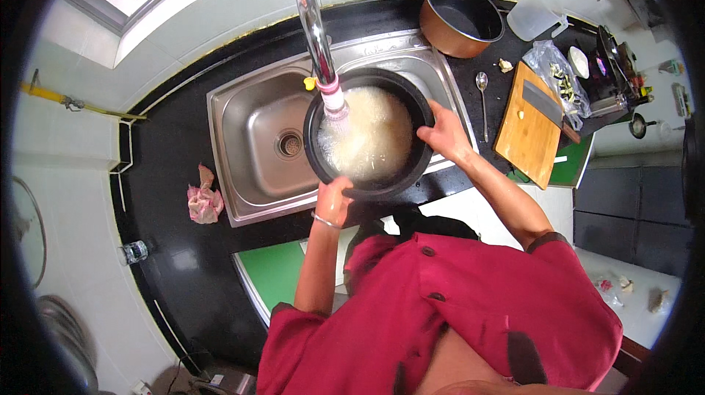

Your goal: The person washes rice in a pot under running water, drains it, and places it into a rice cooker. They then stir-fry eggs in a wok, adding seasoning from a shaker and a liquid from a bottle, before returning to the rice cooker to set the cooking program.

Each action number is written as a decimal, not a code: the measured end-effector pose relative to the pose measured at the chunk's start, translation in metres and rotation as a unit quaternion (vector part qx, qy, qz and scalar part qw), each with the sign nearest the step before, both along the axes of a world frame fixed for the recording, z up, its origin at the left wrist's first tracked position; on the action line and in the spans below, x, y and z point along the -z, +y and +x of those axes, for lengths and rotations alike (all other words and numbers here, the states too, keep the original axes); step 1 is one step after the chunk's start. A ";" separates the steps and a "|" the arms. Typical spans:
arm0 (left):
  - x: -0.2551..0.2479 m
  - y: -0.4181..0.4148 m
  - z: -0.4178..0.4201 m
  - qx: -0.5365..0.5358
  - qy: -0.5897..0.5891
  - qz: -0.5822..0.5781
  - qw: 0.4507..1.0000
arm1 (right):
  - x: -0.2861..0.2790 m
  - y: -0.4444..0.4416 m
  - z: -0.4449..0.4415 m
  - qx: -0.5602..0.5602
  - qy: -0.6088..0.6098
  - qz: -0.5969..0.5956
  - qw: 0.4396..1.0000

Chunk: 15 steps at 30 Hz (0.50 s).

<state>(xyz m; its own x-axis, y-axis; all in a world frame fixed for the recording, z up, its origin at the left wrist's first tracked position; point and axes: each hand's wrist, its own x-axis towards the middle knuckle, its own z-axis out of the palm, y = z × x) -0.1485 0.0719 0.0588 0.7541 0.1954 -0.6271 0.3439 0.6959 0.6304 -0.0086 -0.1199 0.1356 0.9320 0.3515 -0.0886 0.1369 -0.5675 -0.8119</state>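
A round black pot (421, 166) is held over the right part of the double steel sink (264, 174). In it lies white rice (369, 130) under cloudy water. The chrome faucet (316, 37), with a pink and white nozzle (332, 98), reaches over the pot's left side, where the water looks bubbly. My left hand (334, 202), with a bracelet at the wrist, grips the near left rim. My right hand (447, 133) grips the right rim, its thumb on top. The fingers under the pot are hidden.
Right of the sink are a copper-coloured pot (457, 37), a plastic jug (534, 14), a spoon (483, 103), and a wooden cutting board (529, 147) with a cleaver (542, 102). A crumpled pink cloth (205, 203) and a glass jar (134, 252) are on the left counter.
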 end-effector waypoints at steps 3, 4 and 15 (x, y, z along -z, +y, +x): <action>0.002 0.002 0.005 0.010 0.000 0.008 1.000 | 0.005 -0.005 0.004 0.020 0.051 0.038 0.998; -0.002 0.006 0.010 0.038 -0.029 -0.038 0.998 | 0.005 -0.002 0.005 0.026 0.055 0.083 0.995; 0.025 -0.005 0.026 0.016 -0.088 -0.131 0.987 | -0.034 0.002 0.013 0.025 -0.040 -0.039 0.998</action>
